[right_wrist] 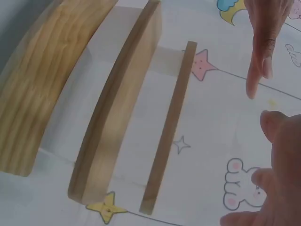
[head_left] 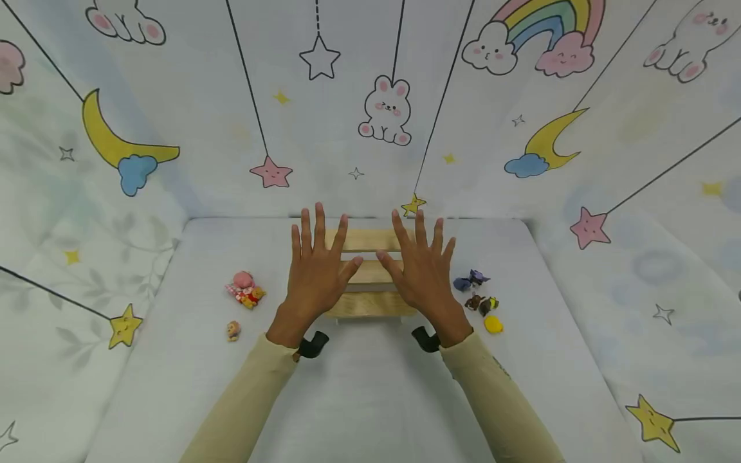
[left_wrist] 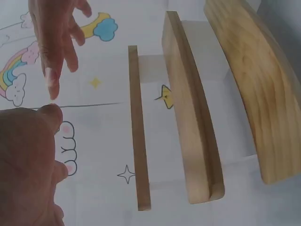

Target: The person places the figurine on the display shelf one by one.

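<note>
My left hand (head_left: 315,276) and right hand (head_left: 425,276) hover palms down with fingers spread, both holding nothing. Between and partly beneath them in the head view stands a small stepped rack (head_left: 370,305) with three pale wooden slats, its outer ends partly hidden by the hands. The left wrist view shows the slats (left_wrist: 265,89) joined by see-through side pieces, with my left thumb and fingers at the lower left. From the right wrist, the same rack (right_wrist: 110,113) appears on the left and my right fingers at the lower right.
On the white table (head_left: 359,399), a pink, red and white figure cluster (head_left: 246,289) and a small tan figure (head_left: 233,330) lie to the left. At the right are purple figures (head_left: 471,280), brown and black-yellow figures (head_left: 482,303) and a yellow piece (head_left: 493,324). Cartoon-printed walls surround the table.
</note>
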Tool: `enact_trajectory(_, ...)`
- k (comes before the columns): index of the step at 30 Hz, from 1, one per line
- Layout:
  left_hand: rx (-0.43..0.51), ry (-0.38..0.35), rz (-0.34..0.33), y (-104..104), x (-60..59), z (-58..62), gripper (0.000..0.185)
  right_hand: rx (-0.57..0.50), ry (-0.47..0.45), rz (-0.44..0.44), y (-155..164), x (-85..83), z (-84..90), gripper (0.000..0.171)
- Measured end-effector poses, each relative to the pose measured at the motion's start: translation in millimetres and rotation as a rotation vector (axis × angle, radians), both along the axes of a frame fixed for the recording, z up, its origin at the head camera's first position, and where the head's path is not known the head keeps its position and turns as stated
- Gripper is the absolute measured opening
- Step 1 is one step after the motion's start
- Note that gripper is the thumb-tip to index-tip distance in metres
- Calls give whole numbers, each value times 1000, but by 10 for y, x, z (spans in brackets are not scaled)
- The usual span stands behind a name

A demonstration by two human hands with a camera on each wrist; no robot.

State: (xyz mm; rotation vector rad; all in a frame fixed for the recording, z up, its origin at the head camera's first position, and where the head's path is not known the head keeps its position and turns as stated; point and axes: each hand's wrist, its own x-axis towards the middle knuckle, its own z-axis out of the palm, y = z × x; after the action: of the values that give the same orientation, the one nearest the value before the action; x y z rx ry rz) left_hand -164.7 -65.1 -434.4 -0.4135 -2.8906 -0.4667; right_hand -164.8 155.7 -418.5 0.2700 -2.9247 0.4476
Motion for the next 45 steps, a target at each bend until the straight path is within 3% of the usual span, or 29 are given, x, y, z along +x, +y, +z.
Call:
enact_trajectory(5, 224, 38, -9, -67, 3, -153, 80, -113, 121, 11, 81, -7, -108, 77)
enact_trajectory(12, 680, 72, 5, -88, 72, -481, 76, -291, 255, -36, 385, 22, -349, 75)
enact_trajectory(18, 876, 112, 64, -60, 90, -721, 64, -367, 311, -84, 755, 58, -445, 72)
enact_trajectory(26, 1000, 43, 74, -69, 70, -927, 52, -472, 237, -164, 1264, 79, -610, 69)
enact_trajectory(32, 1030, 6, 71, -86, 42, -1023, 50, -490, 169, -187, 1600, 87, -775, 67)
enact_trajectory(45, 1064, -115, -18, -200, -47, -1158, 42, -472, -170, -263, 2050, 59, -1027, 62)
